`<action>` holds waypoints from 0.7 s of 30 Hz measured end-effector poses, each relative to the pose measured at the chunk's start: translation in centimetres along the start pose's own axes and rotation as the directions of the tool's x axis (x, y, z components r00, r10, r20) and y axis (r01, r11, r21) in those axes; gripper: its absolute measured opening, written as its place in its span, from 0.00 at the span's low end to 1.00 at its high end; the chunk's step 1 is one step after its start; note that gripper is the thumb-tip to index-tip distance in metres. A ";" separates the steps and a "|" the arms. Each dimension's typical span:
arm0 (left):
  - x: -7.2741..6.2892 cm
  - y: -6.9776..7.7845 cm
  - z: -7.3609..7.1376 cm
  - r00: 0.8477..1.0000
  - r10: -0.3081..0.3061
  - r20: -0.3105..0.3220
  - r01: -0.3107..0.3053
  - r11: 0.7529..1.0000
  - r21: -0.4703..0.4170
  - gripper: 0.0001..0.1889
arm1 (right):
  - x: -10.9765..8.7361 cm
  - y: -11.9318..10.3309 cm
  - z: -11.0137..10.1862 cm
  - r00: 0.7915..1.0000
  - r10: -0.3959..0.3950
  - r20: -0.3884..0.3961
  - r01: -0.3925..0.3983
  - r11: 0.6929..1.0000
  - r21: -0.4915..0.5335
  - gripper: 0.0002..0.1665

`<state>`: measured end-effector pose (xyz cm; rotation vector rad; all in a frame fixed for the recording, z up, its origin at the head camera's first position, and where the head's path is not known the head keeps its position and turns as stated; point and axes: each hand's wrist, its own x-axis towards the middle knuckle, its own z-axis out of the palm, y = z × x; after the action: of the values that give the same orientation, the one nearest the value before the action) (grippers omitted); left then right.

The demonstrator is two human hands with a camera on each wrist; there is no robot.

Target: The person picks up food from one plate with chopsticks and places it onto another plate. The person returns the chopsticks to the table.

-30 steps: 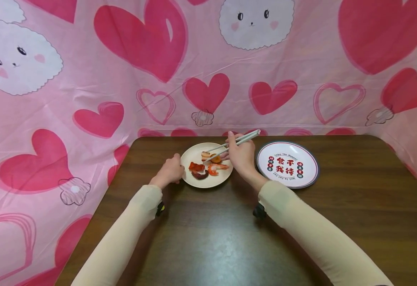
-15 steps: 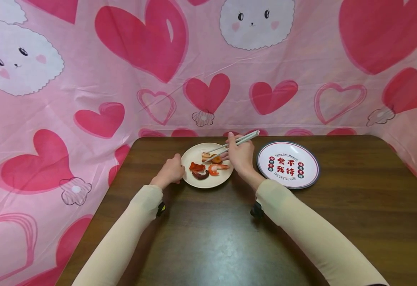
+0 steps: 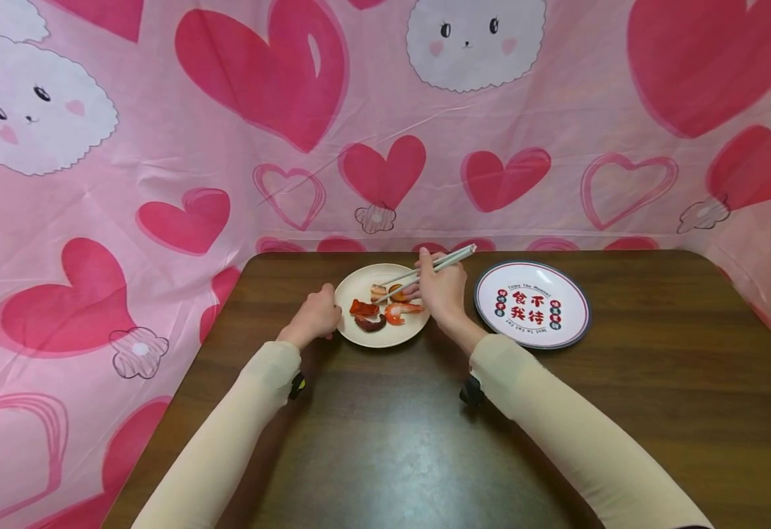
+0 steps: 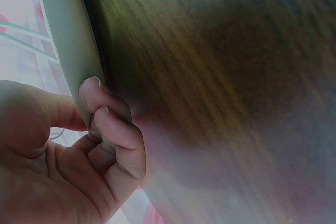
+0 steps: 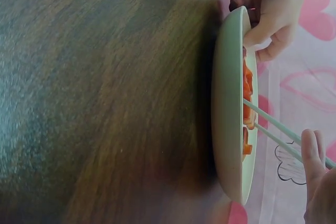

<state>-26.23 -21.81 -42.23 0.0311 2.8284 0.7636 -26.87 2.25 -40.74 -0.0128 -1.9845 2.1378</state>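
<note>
My left hand [image 3: 316, 314] grips the left rim of a cream plate [image 3: 395, 341]; in the left wrist view its fingers [image 4: 118, 129] curl beneath the rim. A pair of pale green chopsticks [image 3: 453, 257] is held in my right hand [image 3: 445, 292], over the plate's right side. Their tips reach down beside a small pale brown-edged piece [image 3: 378, 290]; whether they pinch it I cannot tell. Also on the plate are a shrimp [image 3: 395, 314], a dark curled tentacle [image 3: 371, 323], a glossy red piece [image 3: 363, 308] and a round orange-brown piece [image 3: 397, 292], partly hidden by the chopsticks.
Right of my right hand lies a white plate [image 3: 537, 278] with a blue rim and red characters. Both plates rest on a dark wooden table [image 3: 385, 426]. A pink heart-printed cloth [image 3: 425, 110] hangs behind and to the left.
My right hand and the chopsticks have shifted slightly left and down. The pale piece at their tips sits marginally further left. My left hand has stayed on the rim.
</note>
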 end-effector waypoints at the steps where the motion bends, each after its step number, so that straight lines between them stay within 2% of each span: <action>1: 0.0 0.0 0.0 1.000 -0.001 0.000 0.001 1.000 -0.001 0.13 | 0.0 0.0 0.0 1.000 0.000 0.000 0.000 1.000 -0.001 0.24; 21: -0.3 0.3 -0.2 1.000 -0.017 0.017 0.017 1.000 -0.021 0.16 | -0.2 0.0 0.0 0.999 0.010 0.039 -0.009 1.000 -0.019 0.23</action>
<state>-25.96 -21.70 -41.81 0.0102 2.8007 0.7856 -26.70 2.21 -40.77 0.0172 -2.0300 2.1410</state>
